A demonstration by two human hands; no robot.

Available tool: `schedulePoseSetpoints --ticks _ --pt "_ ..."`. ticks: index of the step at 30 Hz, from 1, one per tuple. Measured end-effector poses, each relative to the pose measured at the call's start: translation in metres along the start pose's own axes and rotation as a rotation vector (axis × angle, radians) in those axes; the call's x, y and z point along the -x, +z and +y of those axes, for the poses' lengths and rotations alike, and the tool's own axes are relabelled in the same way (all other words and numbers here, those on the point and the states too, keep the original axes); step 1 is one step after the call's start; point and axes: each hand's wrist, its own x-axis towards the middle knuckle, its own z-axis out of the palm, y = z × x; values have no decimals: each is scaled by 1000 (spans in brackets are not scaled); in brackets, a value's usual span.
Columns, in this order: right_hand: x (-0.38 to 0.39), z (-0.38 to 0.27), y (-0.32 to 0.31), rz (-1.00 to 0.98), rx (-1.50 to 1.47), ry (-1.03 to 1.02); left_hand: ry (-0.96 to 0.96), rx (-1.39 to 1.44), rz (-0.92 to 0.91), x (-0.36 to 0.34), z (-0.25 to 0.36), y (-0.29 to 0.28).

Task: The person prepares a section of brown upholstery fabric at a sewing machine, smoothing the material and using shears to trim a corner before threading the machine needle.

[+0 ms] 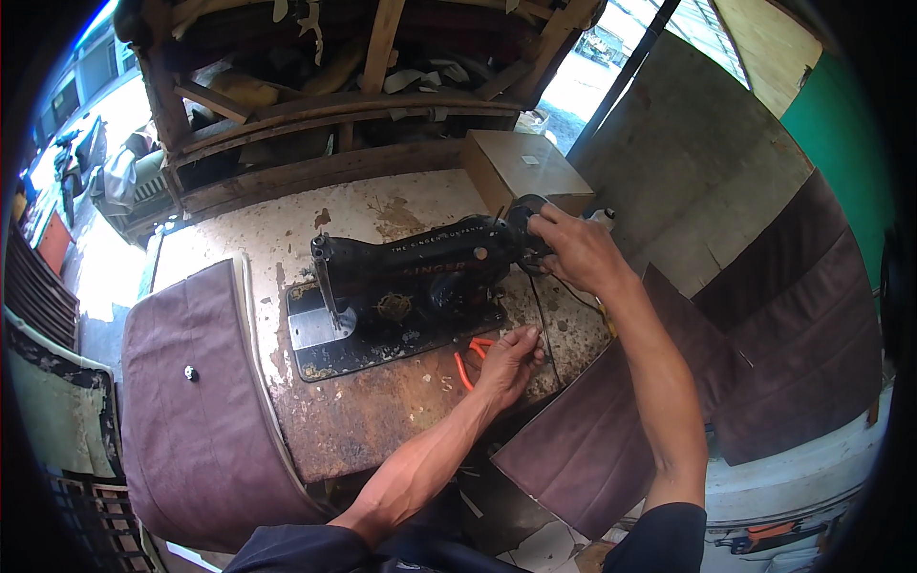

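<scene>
A black sewing machine (411,263) with worn gold decoration stands on a weathered wooden table. My right hand (578,250) is at its right end, with fingers curled over the dark handwheel (524,212). Lower down, my left hand (513,363) is closed in a pinch near the table's right part; whatever lies between its fingertips is too small to make out. Tool handles in orange (462,369), likely of pliers, rest on the table just left of that hand, partly behind it. A thin dark line (543,310), belt or gap, passes close to my left fingertips.
Brown padded fabric (196,401) with a pale edge drapes over the table's left end. More brown panels (793,353) lie at the right. Behind the machine sits a cardboard box (535,167), beside a wooden frame (334,110) stuffed with scraps. A large grey board (688,153) leans at the back right.
</scene>
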Motion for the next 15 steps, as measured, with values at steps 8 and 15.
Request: schedulePoseSetpoints --ticks 8,15 --pt "0 -3 -4 -27 -22 34 -6 -8 5 0 0 -1" --pt "0 1 0 11 -46 -2 -5 -18 1 -1 -1 -1"
